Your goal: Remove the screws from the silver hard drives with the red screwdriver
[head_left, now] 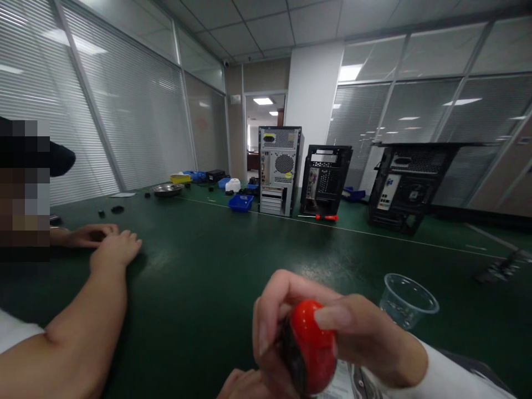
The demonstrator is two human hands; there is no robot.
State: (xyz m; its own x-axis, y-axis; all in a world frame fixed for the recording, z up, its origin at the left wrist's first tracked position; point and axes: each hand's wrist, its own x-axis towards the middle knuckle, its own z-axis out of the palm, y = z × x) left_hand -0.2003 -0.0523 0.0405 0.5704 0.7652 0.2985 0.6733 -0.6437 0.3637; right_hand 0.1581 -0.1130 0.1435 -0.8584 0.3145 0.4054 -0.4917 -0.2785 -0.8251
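Note:
Close to the camera, my right hand (353, 327) is closed around a screwdriver (313, 338) by its red and black handle. The thumb lies on the rounded red end, and the shaft is hidden below. At the bottom edge shows a small part of my left hand (243, 385), its fingers bent; what they hold, if anything, is hidden. Under the screwdriver and right wrist, part of a hard drive (343, 382) with a white label and metal casing shows. A clear plastic cup (407, 302) stands just beyond my right wrist, with small bits inside.
At the left, a co-worker's forearm and hands (114, 249) rest on the green table (195, 249). Farther back stand computer cases (280, 172), a blue tray (241, 203), a metal bowl (167, 190) and another red-handled screwdriver (327, 218). A blurred metal object (499, 270) lies right.

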